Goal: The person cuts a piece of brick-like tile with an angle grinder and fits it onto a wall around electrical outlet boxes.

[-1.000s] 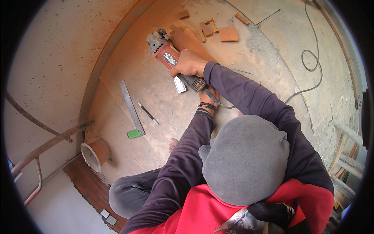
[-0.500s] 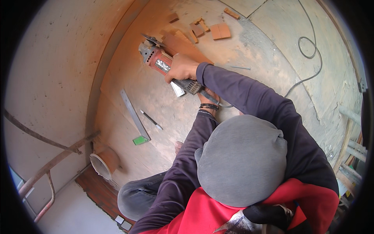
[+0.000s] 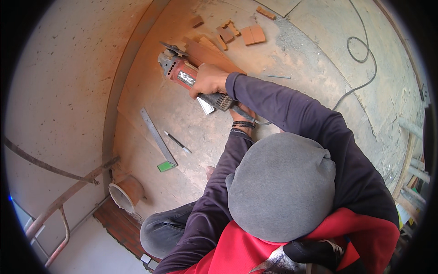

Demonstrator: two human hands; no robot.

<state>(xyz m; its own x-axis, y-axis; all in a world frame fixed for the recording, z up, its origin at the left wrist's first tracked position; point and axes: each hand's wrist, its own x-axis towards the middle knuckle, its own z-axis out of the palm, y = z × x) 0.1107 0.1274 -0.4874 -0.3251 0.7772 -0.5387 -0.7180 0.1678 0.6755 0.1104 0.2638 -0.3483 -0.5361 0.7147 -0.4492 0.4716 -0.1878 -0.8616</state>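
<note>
My right hand [image 3: 207, 80] grips the body of a red and grey angle grinder [image 3: 179, 73]. Its disc [image 3: 171, 48] sits at the edge of a long terracotta tile strip [image 3: 212, 54] lying on the dusty floor. My left hand [image 3: 242, 112], with dark bands on its wrist, holds the grinder's rear end where the cable comes out. A small pale flat piece [image 3: 205, 106] lies just under the tool.
Several cut terracotta pieces [image 3: 253, 34] lie beyond the grinder. A steel ruler [image 3: 157, 136], a pen [image 3: 178, 142] and a green block [image 3: 166, 166] lie to the left. A short pipe section [image 3: 125, 194] stands nearer. A cable [image 3: 360, 59] loops at right.
The grinder and both hands have drawn slightly nearer, away from the cut pieces. The view has shifted a little. Both grips are unchanged.
</note>
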